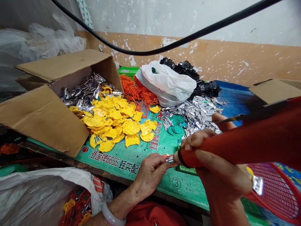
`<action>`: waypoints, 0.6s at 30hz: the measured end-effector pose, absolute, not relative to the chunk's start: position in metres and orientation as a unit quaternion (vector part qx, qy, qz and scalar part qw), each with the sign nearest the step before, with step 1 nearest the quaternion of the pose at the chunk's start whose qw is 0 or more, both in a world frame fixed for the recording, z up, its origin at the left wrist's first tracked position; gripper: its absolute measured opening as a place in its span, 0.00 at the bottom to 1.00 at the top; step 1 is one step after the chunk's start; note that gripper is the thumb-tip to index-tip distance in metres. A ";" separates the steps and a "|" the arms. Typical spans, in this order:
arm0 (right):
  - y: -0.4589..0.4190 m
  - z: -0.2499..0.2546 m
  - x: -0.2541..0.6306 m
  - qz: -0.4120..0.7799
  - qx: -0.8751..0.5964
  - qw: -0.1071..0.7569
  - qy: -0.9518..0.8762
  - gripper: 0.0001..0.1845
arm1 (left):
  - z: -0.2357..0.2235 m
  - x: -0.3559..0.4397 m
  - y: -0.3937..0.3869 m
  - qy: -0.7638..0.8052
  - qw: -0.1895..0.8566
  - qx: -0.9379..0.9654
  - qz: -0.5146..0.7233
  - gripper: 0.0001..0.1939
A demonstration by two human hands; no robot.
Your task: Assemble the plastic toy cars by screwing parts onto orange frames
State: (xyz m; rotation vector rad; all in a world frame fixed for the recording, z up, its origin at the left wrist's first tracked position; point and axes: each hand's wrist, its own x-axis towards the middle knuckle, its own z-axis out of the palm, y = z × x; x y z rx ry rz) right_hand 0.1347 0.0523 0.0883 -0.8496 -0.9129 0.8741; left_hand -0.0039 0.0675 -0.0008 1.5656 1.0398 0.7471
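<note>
- Pinching small orange-and-silver part (168, 159) in left grip (150, 169), thumb against fingers, low over near side of counter (192, 189).
- Clasping red tool (249, 138) in right grip (223, 175), aimed left at part. Cannot tell whether touching part at the nose; too small and crowded there.
- Biggest worry: skidding off part into left fingertips. Likely cause: off-axis push, or too loose a pinch so close to the nose.
- Could also spin part out of left grip: no visible fixture, only finger friction to resist twist.
- Might crack or bend part by leaning too hard; probably thin stuff.
- Might bump green tray (188, 170), right beneath tool, by dipping the nose too low.
- Dropping part: could get lost among silver pieces (199, 114) or green pieces (176, 125) just beyond. Similar shine, loose heap.
- Could also drop past counter edge, maybe toward open sack (47, 185) beside left forearm.
- Watch yellow pieces (113, 116), spilling from box (42, 119): easy to set sliding with a left elbow swing, being stacked loose.
- Mind black cable (145, 52), slung across above: possible snag if lifting tool high.
</note>
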 end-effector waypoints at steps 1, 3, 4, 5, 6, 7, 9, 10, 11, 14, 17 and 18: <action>0.052 0.088 0.135 0.396 -0.385 0.721 -0.419 0.34 | -0.001 -0.004 0.067 0.436 0.529 0.657 0.314 0.14; 0.051 0.087 0.134 0.397 -0.384 0.715 -0.428 0.34 | -0.003 -0.004 0.067 0.438 0.526 0.659 0.313 0.14; 0.051 0.087 0.134 0.397 -0.385 0.713 -0.431 0.34 | -0.003 -0.004 0.067 0.438 0.525 0.659 0.313 0.15; 0.051 0.087 0.134 0.397 -0.387 0.711 -0.431 0.34 | -0.003 -0.004 0.067 0.440 0.523 0.660 0.313 0.15; 0.051 0.087 0.133 0.397 -0.391 0.710 -0.431 0.35 | -0.003 -0.003 0.067 0.441 0.521 0.661 0.313 0.15; 0.051 0.087 0.133 0.395 -0.396 0.708 -0.431 0.35 | -0.003 -0.003 0.067 0.441 0.518 0.663 0.313 0.15; 0.051 0.088 0.132 0.386 -0.408 0.705 -0.433 0.35 | -0.002 -0.002 0.067 0.440 0.511 0.668 0.314 0.15; 0.051 0.089 0.132 0.380 -0.414 0.703 -0.435 0.35 | -0.001 -0.002 0.067 0.440 0.509 0.670 0.314 0.15; 0.051 0.090 0.132 0.375 -0.419 0.702 -0.438 0.35 | -0.001 -0.002 0.067 0.439 0.508 0.671 0.314 0.15; 0.051 0.091 0.133 0.365 -0.429 0.697 -0.444 0.35 | 0.001 -0.001 0.067 0.435 0.510 0.672 0.316 0.15; 0.051 0.090 0.134 0.362 -0.428 0.692 -0.455 0.34 | 0.002 -0.002 0.067 0.430 0.515 0.670 0.318 0.15; 0.051 0.090 0.133 0.363 -0.428 0.691 -0.457 0.34 | 0.002 -0.002 0.067 0.429 0.516 0.670 0.319 0.15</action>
